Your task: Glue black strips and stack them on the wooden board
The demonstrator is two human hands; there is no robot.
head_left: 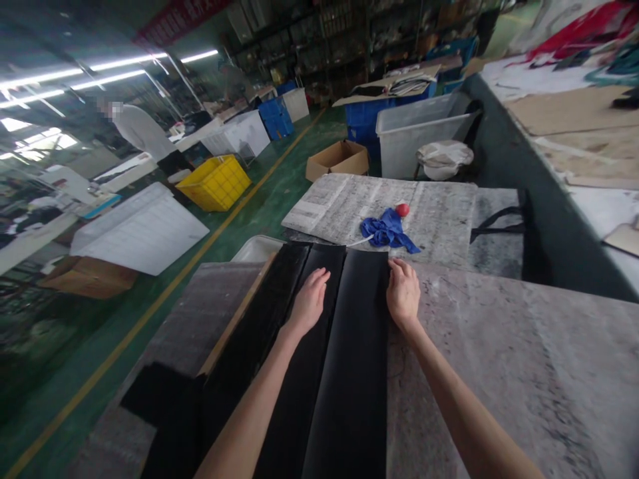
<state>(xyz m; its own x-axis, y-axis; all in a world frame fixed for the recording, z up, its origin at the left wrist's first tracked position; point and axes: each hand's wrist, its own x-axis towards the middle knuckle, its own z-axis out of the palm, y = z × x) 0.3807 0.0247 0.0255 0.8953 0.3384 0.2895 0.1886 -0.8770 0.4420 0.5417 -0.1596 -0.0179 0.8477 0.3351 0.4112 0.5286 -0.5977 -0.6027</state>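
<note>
Long black strips of sheet material lie side by side across the table, running away from me. My left hand (308,303) is over the middle black strip (294,372), its fingers loosely stretched and holding nothing; whether it touches the strip I cannot tell. At the far right corner of the right-hand black strip (357,346), my right hand (403,291) has its fingers curled on the edge. The left black strip (259,319) looks glossier and lies beside a wooden edge (237,319).
Beyond the strips, a blue cloth (387,229) and a red ball-like object (402,210) rest on a stained grey board (439,206). Farther off are a cardboard box (337,159), a white bin (424,133) and a yellow crate (214,183). A person (142,130) is at the left.
</note>
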